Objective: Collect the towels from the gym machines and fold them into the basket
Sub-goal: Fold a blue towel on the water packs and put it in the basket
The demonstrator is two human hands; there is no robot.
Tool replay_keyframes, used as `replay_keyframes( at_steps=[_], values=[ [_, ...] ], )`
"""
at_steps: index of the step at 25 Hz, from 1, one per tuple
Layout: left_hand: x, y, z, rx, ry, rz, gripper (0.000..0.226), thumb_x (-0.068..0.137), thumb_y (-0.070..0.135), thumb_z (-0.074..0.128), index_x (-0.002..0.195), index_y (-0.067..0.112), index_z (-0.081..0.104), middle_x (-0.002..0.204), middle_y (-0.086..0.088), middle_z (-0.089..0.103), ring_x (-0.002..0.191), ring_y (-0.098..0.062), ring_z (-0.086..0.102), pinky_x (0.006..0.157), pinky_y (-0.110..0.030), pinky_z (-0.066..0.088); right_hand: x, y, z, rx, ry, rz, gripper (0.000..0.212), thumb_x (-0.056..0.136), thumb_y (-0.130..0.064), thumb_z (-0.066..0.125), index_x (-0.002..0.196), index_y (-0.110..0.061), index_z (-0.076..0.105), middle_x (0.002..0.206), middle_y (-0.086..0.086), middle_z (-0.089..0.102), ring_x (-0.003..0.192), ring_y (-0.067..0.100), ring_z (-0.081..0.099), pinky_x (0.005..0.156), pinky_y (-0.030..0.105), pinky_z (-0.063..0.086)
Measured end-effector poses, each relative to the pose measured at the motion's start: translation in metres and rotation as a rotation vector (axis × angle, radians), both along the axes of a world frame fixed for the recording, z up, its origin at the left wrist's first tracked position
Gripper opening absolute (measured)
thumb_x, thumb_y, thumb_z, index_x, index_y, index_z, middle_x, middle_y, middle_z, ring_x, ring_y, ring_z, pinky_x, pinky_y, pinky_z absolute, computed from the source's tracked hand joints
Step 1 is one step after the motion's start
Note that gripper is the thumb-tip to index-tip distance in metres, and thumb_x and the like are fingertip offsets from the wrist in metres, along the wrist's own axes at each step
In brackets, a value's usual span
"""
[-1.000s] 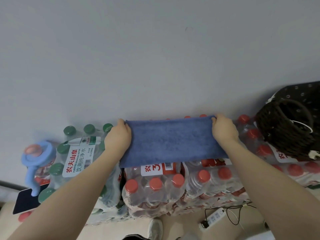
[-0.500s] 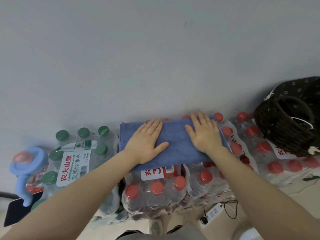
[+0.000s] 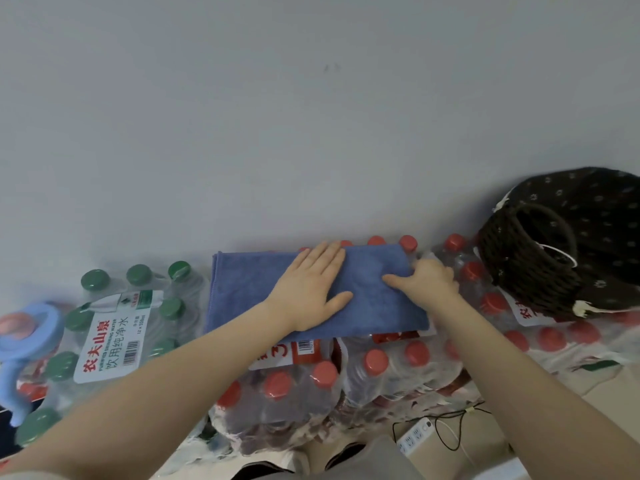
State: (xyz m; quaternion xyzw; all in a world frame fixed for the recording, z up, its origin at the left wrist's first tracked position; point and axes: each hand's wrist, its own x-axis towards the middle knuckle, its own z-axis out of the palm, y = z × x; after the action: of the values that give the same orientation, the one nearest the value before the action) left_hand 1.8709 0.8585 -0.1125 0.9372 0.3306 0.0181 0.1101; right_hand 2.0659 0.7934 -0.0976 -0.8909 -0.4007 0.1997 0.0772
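Left hand (image 3: 313,291) spread flat on the blue microfiber towel (image 3: 242,292), pinning the fold. Right hand (image 3: 427,280) pinching its right edge, probably for another fold. Wicker basket (image 3: 519,268) just right of both.

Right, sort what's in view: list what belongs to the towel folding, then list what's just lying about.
Part of the job:
- blue towel, lying on the bottle packs
- left hand, flat on the towel
- right hand, gripping the towel's right end
- dark basket

Just lying about:
- red-capped bottle packs
- green-capped bottle pack
- blue jug
- power strip
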Motion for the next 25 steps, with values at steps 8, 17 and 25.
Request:
replay_keyframes(
  at_steps=[8,17,25],
  values=[
    [0.071,-0.021,-0.001,-0.104,0.096,-0.048,0.078,0.092,0.058,0.028,0.148,0.017,-0.008,0.158,-0.001,-0.010,0.146,-0.018,-0.009,0.118,-0.035,-0.007,0.055,-0.007,0.020,0.330,0.732,-0.266,0.027,0.079,-0.018,0.072,0.090,0.005,0.063,0.097,0.020,0.066,0.078,0.029,0.062,0.071,0.034,0.052],
    [0.075,-0.015,0.004,-0.121,0.020,-0.157,0.097,0.071,0.072,0.026,0.146,0.010,0.019,0.154,-0.009,0.021,0.142,-0.021,0.018,0.118,-0.034,0.012,0.006,0.002,0.057,0.289,0.524,0.298,0.031,0.084,-0.010,0.060,0.114,-0.003,0.054,0.077,0.010,0.062,0.083,0.026,0.060,0.075,0.035,0.047],
    [-0.037,0.030,0.003,-0.151,-0.026,0.272,0.073,0.081,0.037,0.020,0.145,0.002,0.017,0.152,-0.016,0.026,0.140,-0.028,0.024,0.114,-0.028,0.013,-0.067,0.018,0.028,0.300,0.313,0.450,0.038,0.082,-0.004,0.051,0.120,-0.002,0.049,0.093,0.007,0.059,0.080,0.017,0.053,0.059,0.021,0.037]
  ],
)
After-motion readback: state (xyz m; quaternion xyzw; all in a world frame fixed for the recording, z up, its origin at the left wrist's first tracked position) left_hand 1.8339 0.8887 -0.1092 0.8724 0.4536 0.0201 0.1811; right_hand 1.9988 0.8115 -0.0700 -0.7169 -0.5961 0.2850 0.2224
